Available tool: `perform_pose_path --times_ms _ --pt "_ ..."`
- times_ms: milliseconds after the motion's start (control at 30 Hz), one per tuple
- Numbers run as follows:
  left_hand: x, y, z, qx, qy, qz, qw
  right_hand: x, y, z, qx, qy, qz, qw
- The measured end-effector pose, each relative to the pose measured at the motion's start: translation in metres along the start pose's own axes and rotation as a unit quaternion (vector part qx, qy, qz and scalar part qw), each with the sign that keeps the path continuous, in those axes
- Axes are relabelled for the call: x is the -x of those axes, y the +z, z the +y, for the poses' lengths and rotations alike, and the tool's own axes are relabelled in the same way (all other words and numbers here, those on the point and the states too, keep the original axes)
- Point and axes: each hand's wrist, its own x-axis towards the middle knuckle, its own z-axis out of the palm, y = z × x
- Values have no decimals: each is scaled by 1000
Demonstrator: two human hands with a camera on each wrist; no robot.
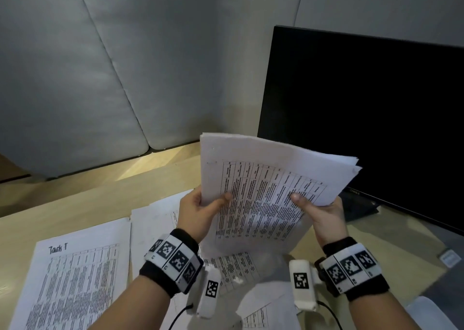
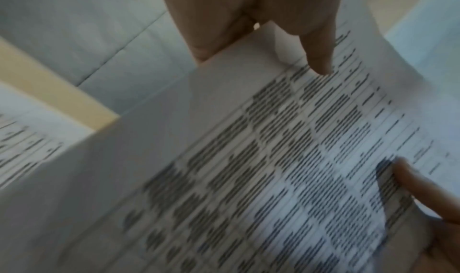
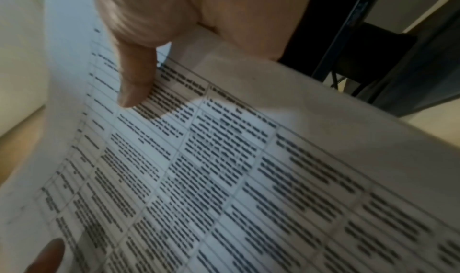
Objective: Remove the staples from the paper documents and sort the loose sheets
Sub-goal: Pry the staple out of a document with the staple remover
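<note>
A bundle of printed sheets (image 1: 263, 191) with a dense table on the top page is held up above the desk, tilted, between both hands. My left hand (image 1: 200, 209) grips its left edge, thumb on the printed face (image 2: 316, 57) and fingers behind. My right hand (image 1: 319, 211) grips the lower right edge, its thumb (image 3: 137, 80) pressed on the table text. The far corners of the sheets fan apart slightly. No staple or staple remover shows in any view.
More printed sheets lie on the wooden desk (image 1: 88, 199): one headed "Task T" (image 1: 75, 279) at the left, others (image 1: 155, 219) under my wrists. A dark monitor (image 1: 364, 118) stands at the right. Grey padded panels (image 1: 100, 78) close the back. A small white object (image 1: 449, 257) lies at right.
</note>
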Motion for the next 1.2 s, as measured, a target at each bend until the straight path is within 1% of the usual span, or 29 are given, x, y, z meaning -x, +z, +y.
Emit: perform_pose_path --times_ms 67,133,200,267,300,333,367,400,433,467,500,533,567,633,667,700,733,767,800,867,900,933,967,1000,1033,1067,1133,1200 --pt "-1 -2 -3 -13 -20 5 1000 2 -2 3 18 -3 -31 999" --pt "-1 1 -5 -24 -26 -12 999 2 -3 6 6 17 -37 999" --pt "1 7 -7 -41 -36 -32 998 1 -3 10 14 60 -20 998" --pt "2 11 -9 -67 -45 -28 996 -3 -13 16 38 74 -4 997" --pt "2 12 -9 -79 -49 -22 995 -5 -23 20 47 82 22 995" --pt "2 12 -9 -87 -56 -13 995 -8 -36 26 78 95 52 991" --pt "2 12 -9 -88 -63 -5 994 -10 -53 35 174 128 76 973" --pt "2 11 -9 -86 -70 2 994 -11 -72 48 325 174 75 927" --pt "2 10 -8 -83 -76 7 994 -9 -92 63 489 241 51 836" --pt "2 10 -8 -79 -82 12 993 -5 -110 77 593 297 10 748" --pt "1 10 -8 -78 -86 15 993 0 -122 89 633 330 -27 700" --pt "1 10 -8 -81 -87 15 993 5 -128 97 642 345 -54 683" --pt "1 11 -8 -85 -87 14 992 9 -129 102 644 346 -52 680" --pt "1 14 -8 -91 -81 9 992 10 -128 102 640 354 -24 681" --pt "2 15 -8 -92 -79 6 993 10 -125 98 630 361 -4 688" --pt "2 17 -9 -90 -79 3 993 9 -122 94 600 368 32 710" --pt "2 18 -10 -88 -81 2 993 7 -117 86 548 367 72 748" --pt "2 19 -10 -86 -83 0 993 5 -112 76 486 345 118 794" --pt "3 20 -11 -84 -84 -1 993 2 -104 60 432 296 155 838" --pt "4 22 -14 -89 -79 -7 993 -8 -80 16 319 161 228 906" --pt "6 24 -15 -98 -74 -12 992 -12 -63 -11 247 85 256 931" --pt "7 25 -16 -108 -68 -18 992 -14 -43 -42 166 1 271 948" --pt "8 27 -18 -117 -63 -25 991 -17 -23 -65 80 -76 272 956" --pt "9 29 -19 -128 -58 -31 990 -20 -7 -82 3 -130 259 957" --pt "10 32 -20 -142 -51 -34 988 -22 10 -96 -58 -161 240 956" --pt "10 34 -20 -157 -44 -36 986 -25 23 -102 -91 -170 217 957" --pt "12 39 -20 -177 -29 -44 983 -30 47 -109 -107 -177 150 967" --pt "13 41 -19 -185 -16 -50 981 -27 67 -111 -120 -161 96 975"
